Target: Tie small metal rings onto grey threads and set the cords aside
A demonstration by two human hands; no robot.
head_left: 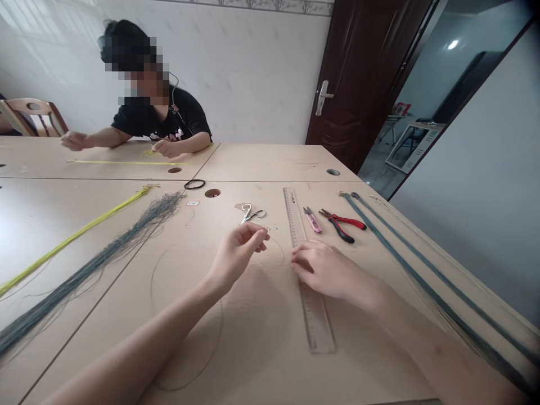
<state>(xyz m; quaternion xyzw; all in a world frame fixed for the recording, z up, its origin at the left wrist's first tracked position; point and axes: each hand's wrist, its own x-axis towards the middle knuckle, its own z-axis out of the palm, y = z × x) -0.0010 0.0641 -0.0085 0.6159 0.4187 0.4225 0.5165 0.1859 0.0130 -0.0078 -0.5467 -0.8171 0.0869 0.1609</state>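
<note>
Thumb and fingertips of my left hand (242, 247) are pinched on a thin cord (282, 248), and a short curve of it shows to the right of the fingers. A longer loose strand loops below my left forearm. My right hand (324, 267) lies across a clear plastic ruler (314, 326), its fingers curled together over the ruler's left edge. Whatever those fingertips hold, if anything, is hidden. Just beyond my left hand are small scissors (247, 214). Pink thread snips (312, 220) and red-and-black pliers (343, 224) lie right of the ruler.
Grey-blue cord bundle (122, 242) and yellow cord bundle (93, 225) stretch across the left side. More blue-grey cords (405, 259) run along the right edge. A black ring (194, 184) lies near a table hole (212, 193). A co-worker (164, 121) sits across, handling yellow cord.
</note>
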